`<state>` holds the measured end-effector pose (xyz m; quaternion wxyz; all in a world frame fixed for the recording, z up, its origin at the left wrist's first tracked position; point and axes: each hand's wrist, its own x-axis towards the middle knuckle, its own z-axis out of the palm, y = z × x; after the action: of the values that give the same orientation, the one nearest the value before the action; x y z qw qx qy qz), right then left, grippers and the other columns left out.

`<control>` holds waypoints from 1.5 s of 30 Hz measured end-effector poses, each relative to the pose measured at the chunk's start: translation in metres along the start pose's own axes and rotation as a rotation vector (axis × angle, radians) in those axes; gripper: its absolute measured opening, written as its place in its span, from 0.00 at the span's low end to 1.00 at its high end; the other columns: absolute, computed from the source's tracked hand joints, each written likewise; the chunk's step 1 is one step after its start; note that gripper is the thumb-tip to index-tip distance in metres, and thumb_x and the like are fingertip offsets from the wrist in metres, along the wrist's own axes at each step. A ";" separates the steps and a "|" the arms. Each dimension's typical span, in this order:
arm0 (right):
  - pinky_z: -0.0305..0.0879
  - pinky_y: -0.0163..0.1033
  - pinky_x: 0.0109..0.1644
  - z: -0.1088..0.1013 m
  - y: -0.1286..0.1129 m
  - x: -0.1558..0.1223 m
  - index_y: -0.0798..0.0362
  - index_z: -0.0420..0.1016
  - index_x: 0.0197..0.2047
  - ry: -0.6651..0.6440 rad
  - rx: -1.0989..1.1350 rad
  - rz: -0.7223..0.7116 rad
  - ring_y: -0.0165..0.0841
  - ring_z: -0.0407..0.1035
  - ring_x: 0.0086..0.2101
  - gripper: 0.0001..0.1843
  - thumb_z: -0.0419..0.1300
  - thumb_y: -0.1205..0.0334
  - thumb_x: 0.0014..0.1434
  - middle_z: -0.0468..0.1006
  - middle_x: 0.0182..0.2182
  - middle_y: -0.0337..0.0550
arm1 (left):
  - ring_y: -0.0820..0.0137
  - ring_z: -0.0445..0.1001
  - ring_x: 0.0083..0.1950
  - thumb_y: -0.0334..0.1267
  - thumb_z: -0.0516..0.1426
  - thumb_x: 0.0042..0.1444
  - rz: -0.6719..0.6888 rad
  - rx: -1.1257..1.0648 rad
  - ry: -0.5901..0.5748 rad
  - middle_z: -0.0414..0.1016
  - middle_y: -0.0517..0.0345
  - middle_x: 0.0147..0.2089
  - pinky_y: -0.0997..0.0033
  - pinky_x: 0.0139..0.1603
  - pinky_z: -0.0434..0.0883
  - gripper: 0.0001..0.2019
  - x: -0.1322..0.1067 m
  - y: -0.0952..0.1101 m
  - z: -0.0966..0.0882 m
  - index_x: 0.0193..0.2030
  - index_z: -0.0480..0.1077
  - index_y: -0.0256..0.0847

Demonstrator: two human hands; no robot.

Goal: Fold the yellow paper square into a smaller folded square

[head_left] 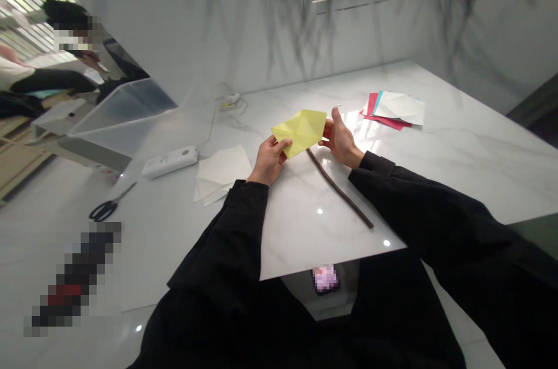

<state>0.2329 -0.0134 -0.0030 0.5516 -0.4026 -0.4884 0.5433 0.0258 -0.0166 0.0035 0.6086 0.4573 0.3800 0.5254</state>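
Note:
Both my hands hold a folded yellow paper (301, 131) just above the white marble table (436, 148). My left hand (271, 158) pinches its lower left corner between thumb and fingers. My right hand (342, 139) grips the right edge, thumb up. A thin dark brown stick (337, 187) lies on the table under the paper, running toward the near right.
White paper sheets (222, 174) lie left of my left hand. Red, teal and white sheets (396, 108) are stacked at the far right. A white remote-like device (170, 161) and black scissors (108, 206) lie to the left. A clear box (122, 110) and another person sit far left.

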 end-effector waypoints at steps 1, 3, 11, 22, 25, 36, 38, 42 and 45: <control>0.68 0.40 0.35 -0.003 0.000 0.002 0.50 0.81 0.45 -0.017 0.021 0.042 0.39 0.76 0.38 0.42 0.54 0.17 0.61 0.82 0.34 0.48 | 0.56 0.83 0.57 0.42 0.75 0.41 0.000 0.001 -0.006 0.86 0.47 0.51 0.57 0.59 0.79 0.23 0.000 0.000 0.000 0.45 0.79 0.39; 0.70 0.40 0.36 -0.006 0.002 0.005 0.50 0.80 0.42 -0.025 0.071 0.116 0.38 0.76 0.37 0.36 0.60 0.22 0.61 0.83 0.34 0.47 | 0.55 0.83 0.57 0.42 0.74 0.42 0.001 0.010 -0.019 0.86 0.47 0.50 0.57 0.59 0.79 0.23 -0.001 0.000 0.001 0.45 0.78 0.39; 0.72 0.37 0.40 -0.003 0.006 -0.001 0.52 0.82 0.37 -0.175 0.055 0.082 0.34 0.77 0.37 0.29 0.76 0.33 0.51 0.83 0.37 0.43 | 0.53 0.83 0.55 0.42 0.73 0.42 0.019 0.058 -0.047 0.86 0.47 0.48 0.55 0.58 0.79 0.24 -0.001 -0.004 0.002 0.46 0.78 0.37; 0.73 0.38 0.38 -0.001 0.013 0.000 0.54 0.84 0.39 -0.197 -0.078 0.002 0.37 0.78 0.36 0.31 0.78 0.34 0.48 0.87 0.37 0.46 | 0.55 0.83 0.53 0.43 0.75 0.43 0.062 0.171 -0.114 0.86 0.47 0.51 0.59 0.55 0.79 0.26 -0.001 -0.010 -0.003 0.49 0.80 0.37; 0.73 0.38 0.39 0.000 0.015 0.000 0.54 0.84 0.40 -0.180 -0.081 -0.003 0.37 0.78 0.36 0.32 0.78 0.33 0.48 0.86 0.37 0.46 | 0.56 0.83 0.52 0.45 0.76 0.43 0.077 0.182 -0.117 0.86 0.47 0.50 0.58 0.56 0.79 0.26 -0.001 -0.009 -0.003 0.49 0.81 0.37; 0.71 0.37 0.36 -0.002 0.019 0.002 0.55 0.84 0.38 -0.159 -0.095 -0.004 0.35 0.77 0.34 0.31 0.78 0.35 0.48 0.86 0.35 0.46 | 0.56 0.83 0.51 0.45 0.76 0.43 0.059 0.193 -0.114 0.87 0.46 0.50 0.60 0.53 0.78 0.28 -0.001 -0.009 -0.004 0.50 0.81 0.36; 0.72 0.37 0.37 -0.001 0.018 0.001 0.55 0.84 0.39 -0.154 -0.081 0.000 0.35 0.77 0.34 0.30 0.79 0.36 0.48 0.86 0.36 0.46 | 0.56 0.83 0.51 0.45 0.76 0.43 0.060 0.192 -0.118 0.87 0.47 0.50 0.61 0.52 0.78 0.27 -0.001 -0.009 -0.004 0.50 0.81 0.36; 0.72 0.39 0.38 0.000 0.018 0.000 0.55 0.85 0.40 -0.143 -0.076 -0.006 0.36 0.78 0.34 0.31 0.80 0.37 0.46 0.86 0.35 0.45 | 0.56 0.84 0.51 0.45 0.77 0.42 0.051 0.183 -0.121 0.87 0.47 0.50 0.60 0.52 0.78 0.28 -0.002 -0.008 -0.003 0.50 0.81 0.37; 0.73 0.39 0.37 0.000 0.019 0.000 0.55 0.84 0.39 -0.135 -0.096 -0.012 0.37 0.78 0.34 0.31 0.78 0.35 0.48 0.86 0.36 0.46 | 0.55 0.84 0.50 0.47 0.77 0.43 0.037 0.179 -0.126 0.87 0.46 0.51 0.58 0.53 0.79 0.29 -0.004 -0.006 -0.001 0.51 0.82 0.36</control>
<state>0.2291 -0.0113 -0.0216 0.5005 -0.3881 -0.5525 0.5419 0.0256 -0.0202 -0.0027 0.5782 0.5488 0.3781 0.4707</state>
